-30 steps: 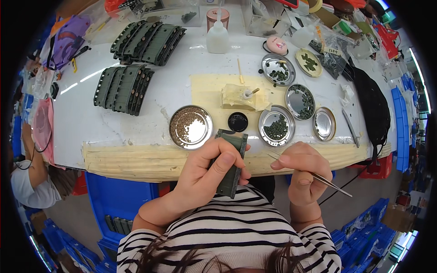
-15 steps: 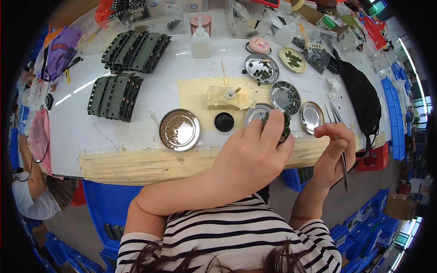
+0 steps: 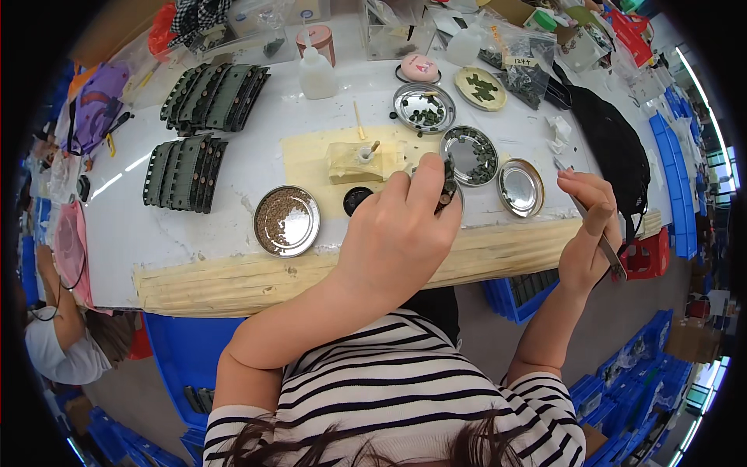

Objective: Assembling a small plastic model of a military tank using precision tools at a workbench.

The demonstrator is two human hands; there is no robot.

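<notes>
While left hand (image 3: 401, 241) grips dark part (image 3: 449, 185), tin (image 3: 302, 224) holds brown bits (image 3: 273, 219).

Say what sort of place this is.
Likely a small-parts assembly workshop: the table holds rows of green parts and a dish of brown bits, and the right hand holds tweezers.

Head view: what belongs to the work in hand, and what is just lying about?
Likely part of the work:
dark green piece in the left hand
tweezers in the right hand
dish of green bits
green panels

Apparently just lying about:
purple bag
black cloth
crumpled white scrap
</notes>
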